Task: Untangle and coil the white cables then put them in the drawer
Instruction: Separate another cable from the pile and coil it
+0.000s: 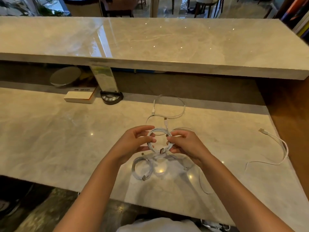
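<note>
Both hands hold a small white cable coil just above the marble counter. My left hand grips its left side and my right hand pinches its right side, with a plug end hanging at the bottom. Below my hands a second coiled white cable lies on the counter. A loose white cable loops farther back. Another uncoiled white cable trails at the right. A thin white cable runs under my right forearm. No drawer is in view.
A raised marble shelf spans the back. Beneath it sit a white box, a black round device with buttons and a round metal lid. Brown wood borders the counter on the right.
</note>
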{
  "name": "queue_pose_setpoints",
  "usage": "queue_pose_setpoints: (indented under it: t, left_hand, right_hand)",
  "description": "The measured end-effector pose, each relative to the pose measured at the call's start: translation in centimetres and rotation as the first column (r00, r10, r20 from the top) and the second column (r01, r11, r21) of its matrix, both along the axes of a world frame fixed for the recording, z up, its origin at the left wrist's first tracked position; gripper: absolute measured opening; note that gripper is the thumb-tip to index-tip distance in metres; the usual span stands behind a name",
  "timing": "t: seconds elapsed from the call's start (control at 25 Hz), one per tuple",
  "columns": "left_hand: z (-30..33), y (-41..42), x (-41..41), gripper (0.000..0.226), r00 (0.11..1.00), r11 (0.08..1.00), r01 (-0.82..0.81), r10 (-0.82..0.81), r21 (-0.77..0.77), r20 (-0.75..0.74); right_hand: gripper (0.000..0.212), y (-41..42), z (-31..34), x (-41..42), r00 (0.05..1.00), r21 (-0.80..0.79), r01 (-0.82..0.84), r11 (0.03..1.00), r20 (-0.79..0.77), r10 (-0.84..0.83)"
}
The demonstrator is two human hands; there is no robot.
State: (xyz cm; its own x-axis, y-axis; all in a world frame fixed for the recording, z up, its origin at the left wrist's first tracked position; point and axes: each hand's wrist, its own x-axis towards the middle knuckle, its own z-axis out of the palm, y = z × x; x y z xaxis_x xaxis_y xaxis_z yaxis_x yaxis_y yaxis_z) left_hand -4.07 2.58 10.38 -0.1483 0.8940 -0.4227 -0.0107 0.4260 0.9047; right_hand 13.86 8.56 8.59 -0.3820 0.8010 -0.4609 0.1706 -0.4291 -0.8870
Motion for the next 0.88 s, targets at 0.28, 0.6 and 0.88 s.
queue_pose_setpoints:
  t: [0.28, 0.6, 0.88]
  left_hand:
    - [-5.8, -4.1, -2.9, 0.029, 0.93, 0.986, -0.168, 0.159, 0.001, -0.33]
    - [-10.1, -7.2, -2.3, 0.025, 0.816, 0.982, -0.17, 0.184, 0.077, -0.548]
    - [-11.2, -7.7, -2.5, 0.027, 0.821, 0.98, -0.163, 0.199, 0.114, -0.535]
  right_hand:
    - [0.009, -2.9, -4.0, -4.5, 0.979, 0.004, -0.021, 1.0, 0.202, 0.02]
    - [0.008, -5.4, -7.3, -5.8, 0.821, 0.241, -0.261, 0.935, 0.564, 0.084]
    - [0.006, -6.0, -9.2, -6.0, 0.831, 0.34, -0.272, 0.9, 0.555, 0.042]
